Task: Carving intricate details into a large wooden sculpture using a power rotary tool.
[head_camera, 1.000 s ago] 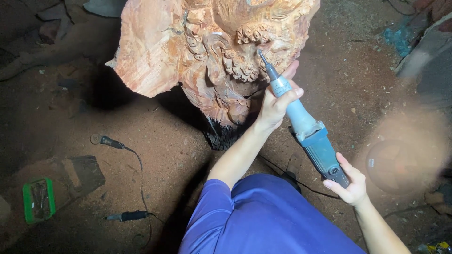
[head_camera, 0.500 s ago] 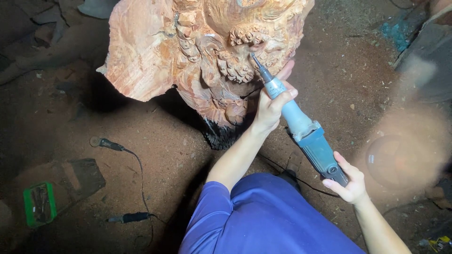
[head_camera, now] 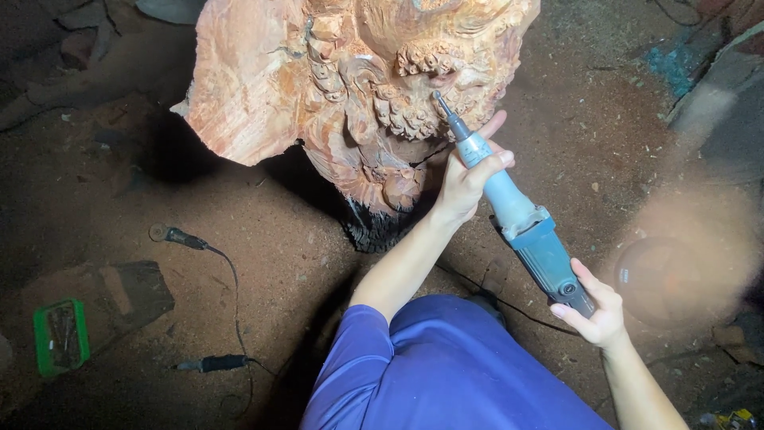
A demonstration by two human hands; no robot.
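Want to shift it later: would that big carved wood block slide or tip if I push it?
The carved wood block looks bulky, so probably heavy and stiff. It narrows toward its dark base, so it might tip. Fine carved curls could chip.

A woodcarving workshop: dusty dirt floor (head_camera: pixel 263 239) (sawdust-strewn), large carved wood sculpture (head_camera: pixel 350 87), power grinder (head_camera: pixel 517 215).

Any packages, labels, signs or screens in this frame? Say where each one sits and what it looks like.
Green tray: on the dirt floor at lower left, a small rectangular box with a bright green rim, dark thin pieces inside.
Small packet: bottom right corner, mostly cut off, yellow and mixed colours, too small to tell more.
No signs or screens show.
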